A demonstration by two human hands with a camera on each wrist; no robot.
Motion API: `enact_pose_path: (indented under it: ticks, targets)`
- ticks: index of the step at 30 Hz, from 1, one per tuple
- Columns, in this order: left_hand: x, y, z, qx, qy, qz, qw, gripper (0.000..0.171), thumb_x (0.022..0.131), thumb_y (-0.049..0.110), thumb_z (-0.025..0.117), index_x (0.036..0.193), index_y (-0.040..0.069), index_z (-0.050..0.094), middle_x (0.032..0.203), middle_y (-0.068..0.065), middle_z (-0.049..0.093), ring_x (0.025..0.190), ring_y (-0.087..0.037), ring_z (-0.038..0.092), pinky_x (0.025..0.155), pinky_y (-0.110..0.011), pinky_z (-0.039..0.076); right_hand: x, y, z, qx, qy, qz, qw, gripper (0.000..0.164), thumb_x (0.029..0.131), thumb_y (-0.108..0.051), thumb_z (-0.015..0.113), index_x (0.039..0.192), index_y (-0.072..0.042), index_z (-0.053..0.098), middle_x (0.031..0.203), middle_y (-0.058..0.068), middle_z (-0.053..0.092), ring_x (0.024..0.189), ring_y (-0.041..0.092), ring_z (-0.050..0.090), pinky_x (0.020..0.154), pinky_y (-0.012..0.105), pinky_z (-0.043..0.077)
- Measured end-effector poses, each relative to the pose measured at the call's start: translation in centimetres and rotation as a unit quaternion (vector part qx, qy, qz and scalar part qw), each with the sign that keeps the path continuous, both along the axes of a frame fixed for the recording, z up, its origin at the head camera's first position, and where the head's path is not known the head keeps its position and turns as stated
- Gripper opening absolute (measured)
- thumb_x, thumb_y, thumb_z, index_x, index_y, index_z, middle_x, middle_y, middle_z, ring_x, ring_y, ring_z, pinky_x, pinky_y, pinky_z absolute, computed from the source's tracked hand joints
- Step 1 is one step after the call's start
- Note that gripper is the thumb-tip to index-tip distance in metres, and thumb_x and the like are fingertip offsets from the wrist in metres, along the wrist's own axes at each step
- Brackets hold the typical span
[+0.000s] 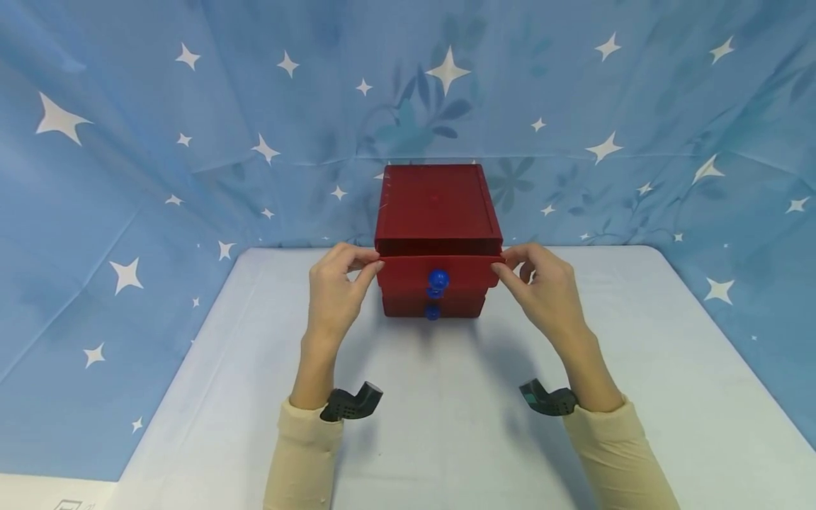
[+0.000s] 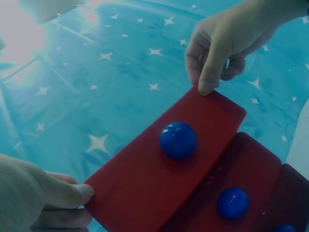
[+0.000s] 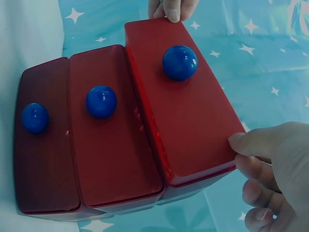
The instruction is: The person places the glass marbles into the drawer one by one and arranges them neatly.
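A small red cabinet has three drawers, each with a round blue knob. Its top drawer stands partly pulled out, with a dark gap showing behind its front. My left hand pinches the left upper corner of that drawer front between thumb and fingers. At the opposite corner, my right hand pinches the edge the same way, thumb on the front face. The top knob sits between the hands, untouched. In the right wrist view, the middle drawer and bottom drawer are set back behind the top one.
The cabinet stands at the back of a white table, close to a blue curtain with white stars. Black wrist-worn devices stick out inward from the left sleeve and the right sleeve.
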State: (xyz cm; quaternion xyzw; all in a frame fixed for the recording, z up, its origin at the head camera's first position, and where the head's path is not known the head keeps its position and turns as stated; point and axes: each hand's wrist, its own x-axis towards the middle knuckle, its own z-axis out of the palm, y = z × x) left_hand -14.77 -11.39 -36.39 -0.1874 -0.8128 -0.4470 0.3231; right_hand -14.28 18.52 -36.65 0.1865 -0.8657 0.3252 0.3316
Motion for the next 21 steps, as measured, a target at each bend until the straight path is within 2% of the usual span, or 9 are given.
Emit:
enact_pose_path:
  ticks: [7,15,21]
  targets:
    - [-0.5,0.4,-0.7,0.017,0.003,0.023,0.9996,0.013,0.087,0.008,0.078,0.097,0.001,0.073,0.092,-0.010,0.071,0.082,-0.020,0.069,0.076,-0.033,0.059,-0.4,-0.3,-0.4,-0.016,0.009,-0.011,1.000,0.023,0.085,-0.008,0.079,0.105,0.000,0.068,0.084,0.012,0.070,0.062,0.016,0.050,0.054,0.011,0.033]
    - [-1.2,0.7,-1.4,0.034,-0.017,0.049,0.9981,0.017,0.089,0.016,0.076,0.097,0.002,0.070,0.089,-0.009,0.073,0.073,-0.019,0.067,0.072,-0.033,0.056,-1.0,-0.6,-0.8,-0.022,0.023,-0.013,0.999,0.017,0.085,-0.007,0.079,0.095,0.001,0.067,0.083,0.012,0.070,0.062,0.017,0.051,0.055,0.010,0.031]
    - [-1.5,0.8,-1.7,0.035,-0.026,0.055,0.9975,0.019,0.091,0.018,0.075,0.097,0.001,0.068,0.086,-0.011,0.073,0.070,-0.019,0.068,0.071,-0.032,0.056,-1.4,-0.9,-1.0,-0.021,0.029,-0.016,0.999,0.014,0.085,-0.006,0.079,0.093,0.001,0.071,0.084,0.013,0.072,0.063,0.018,0.052,0.059,0.009,0.033]
